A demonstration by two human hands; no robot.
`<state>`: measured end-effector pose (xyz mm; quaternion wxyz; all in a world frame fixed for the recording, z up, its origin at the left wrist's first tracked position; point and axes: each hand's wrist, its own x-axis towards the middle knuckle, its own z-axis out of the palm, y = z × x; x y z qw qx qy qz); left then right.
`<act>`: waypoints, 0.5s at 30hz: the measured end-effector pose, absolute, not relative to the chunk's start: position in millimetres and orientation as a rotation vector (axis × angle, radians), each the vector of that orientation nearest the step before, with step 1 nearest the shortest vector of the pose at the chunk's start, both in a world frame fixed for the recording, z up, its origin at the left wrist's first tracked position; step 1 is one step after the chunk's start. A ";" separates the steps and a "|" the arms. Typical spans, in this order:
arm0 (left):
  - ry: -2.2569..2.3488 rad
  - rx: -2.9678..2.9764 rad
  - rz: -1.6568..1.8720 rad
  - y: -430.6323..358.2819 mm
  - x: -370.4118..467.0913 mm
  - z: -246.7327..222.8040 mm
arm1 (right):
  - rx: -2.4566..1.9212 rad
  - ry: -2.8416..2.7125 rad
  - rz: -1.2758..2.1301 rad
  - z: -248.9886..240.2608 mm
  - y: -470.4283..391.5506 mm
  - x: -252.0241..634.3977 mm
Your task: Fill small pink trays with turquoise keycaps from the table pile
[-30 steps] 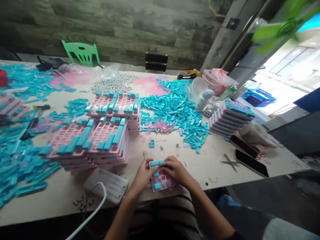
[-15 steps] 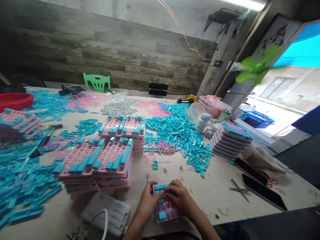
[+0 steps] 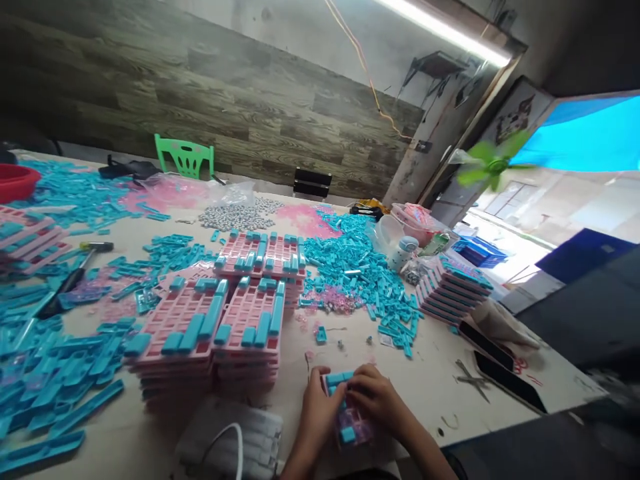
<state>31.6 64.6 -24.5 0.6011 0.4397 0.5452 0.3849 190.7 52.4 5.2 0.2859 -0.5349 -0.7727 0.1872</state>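
A small pink plastic panel [image 3: 359, 427] with teal pieces and clear purplish parts set in it lies at the table's near edge. My left hand [image 3: 320, 407] is closed round its left side, thumb over the top. My right hand [image 3: 379, 397] bends over the upper right of the panel, its fingertips pinched together on a teal piece or the panel itself; what is between them is hidden. Just beyond my hands sits a single teal piece [image 3: 321, 335] with a few tiny metal bits.
Stacks of pink-and-teal panels [image 3: 183, 313] stand left of my hands, with another stack [image 3: 453, 290] at the right. Loose teal pieces [image 3: 365, 253] are heaped behind. A clear battery-like box with a white cable [image 3: 235, 433], scissors [image 3: 473, 380] and two phones [image 3: 510, 381] lie nearby.
The view has swung slightly, so most of the near scene sits further right while the far right side shifts left. Both hands stay on the panel with nearly the same grip.
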 end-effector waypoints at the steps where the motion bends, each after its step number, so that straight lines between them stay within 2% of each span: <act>1: 1.267 1.024 0.882 64.7 31.0 -23.0 | -1.432 -2.067 0.488 4.7 52.2 190.4; 10: 1.225 1.007 0.927 65.1 27.5 -26.2 | -1.327 -2.059 0.400 4.2 52.5 192.0; 15: 1.167 0.898 0.933 66.7 26.0 -22.1 | -1.307 -1.942 0.507 8.5 50.0 192.9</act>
